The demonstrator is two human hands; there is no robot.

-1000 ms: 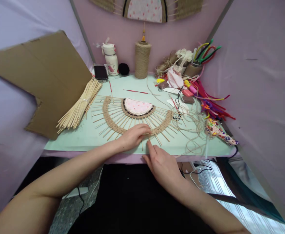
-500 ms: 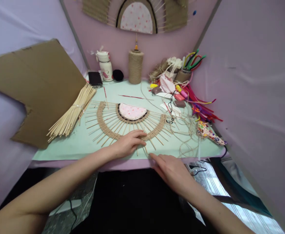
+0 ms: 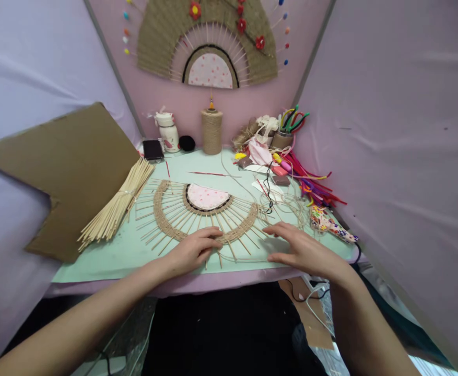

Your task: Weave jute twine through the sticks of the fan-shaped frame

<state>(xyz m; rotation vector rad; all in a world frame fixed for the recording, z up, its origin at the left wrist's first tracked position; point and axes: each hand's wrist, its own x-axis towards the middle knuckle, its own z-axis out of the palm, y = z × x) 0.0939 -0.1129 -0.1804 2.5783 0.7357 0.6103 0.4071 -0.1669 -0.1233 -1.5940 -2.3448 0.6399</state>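
A half-round fan frame (image 3: 162,211) of thin sticks lies on the table, with a band of twine woven across its spokes. At its centre is a pink spotted half-circle (image 3: 208,197) edged in black. My left hand (image 3: 193,249) rests on the lower part of the woven band, fingers stretched out. To the right of the spokes, my right hand (image 3: 301,251) hovers low over the table, thumb and fingers apart. A strand of twine (image 3: 244,260) runs along the table's near side between the hands; whether either hand touches it I cannot tell.
A bundle of sticks (image 3: 119,203) lies at left against brown cardboard (image 3: 75,177). Behind stand a bottle (image 3: 168,133) and a twine cone (image 3: 212,133). Loose twine (image 3: 291,206), pipe cleaners (image 3: 318,183) and a flower-patterned glue gun (image 3: 332,224) lie at right. A finished fan (image 3: 158,47) hangs behind.
My right hand has moved right and farther onto the table, and its fingers have spread. The left hand stays on the woven band. The view has tilted up, showing more of the hanging fan.
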